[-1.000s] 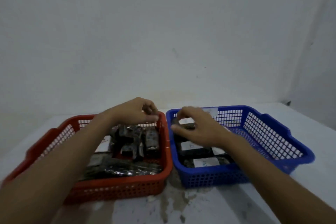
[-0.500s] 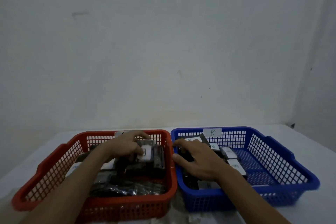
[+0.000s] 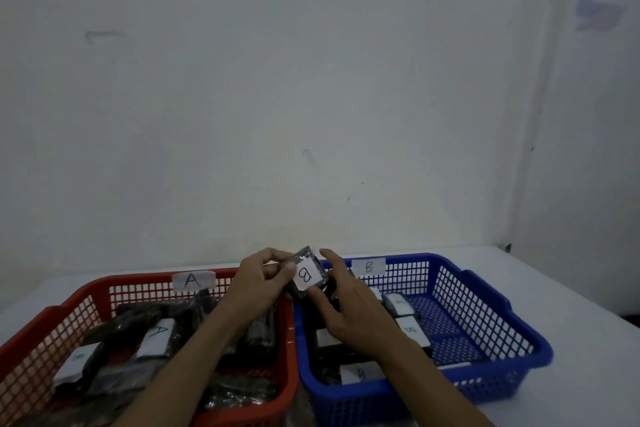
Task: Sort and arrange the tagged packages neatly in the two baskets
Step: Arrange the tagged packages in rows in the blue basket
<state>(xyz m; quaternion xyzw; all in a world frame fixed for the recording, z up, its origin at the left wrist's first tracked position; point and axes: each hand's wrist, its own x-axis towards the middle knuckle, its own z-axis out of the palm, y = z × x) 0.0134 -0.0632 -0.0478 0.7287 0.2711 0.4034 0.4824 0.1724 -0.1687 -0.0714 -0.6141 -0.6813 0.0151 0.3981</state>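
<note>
A red basket [image 3: 41, 326] tagged "A" [image 3: 192, 280] stands on the left and a blue basket [image 3: 485, 302] tagged "B" [image 3: 368, 267] on the right, side by side. Both hold several dark plastic packages with white labels. Above the seam between the two baskets both hands hold one small dark package [image 3: 307, 273] whose white label reads "B". My left hand [image 3: 258, 282] pinches its left edge between thumb and fingers. My right hand [image 3: 346, 305] grips its right and lower edge with curled fingers.
The baskets sit on a white table [image 3: 561, 291] against a pale wall. The blue basket's right half shows bare floor; its packages fill the left half. A package labelled "A" [image 3: 157, 336] lies in the middle of the red basket.
The left hand lifted a package out of the red basket and brought it up over the seam. The right hand left the blue basket's contents and took hold of that package too.
</note>
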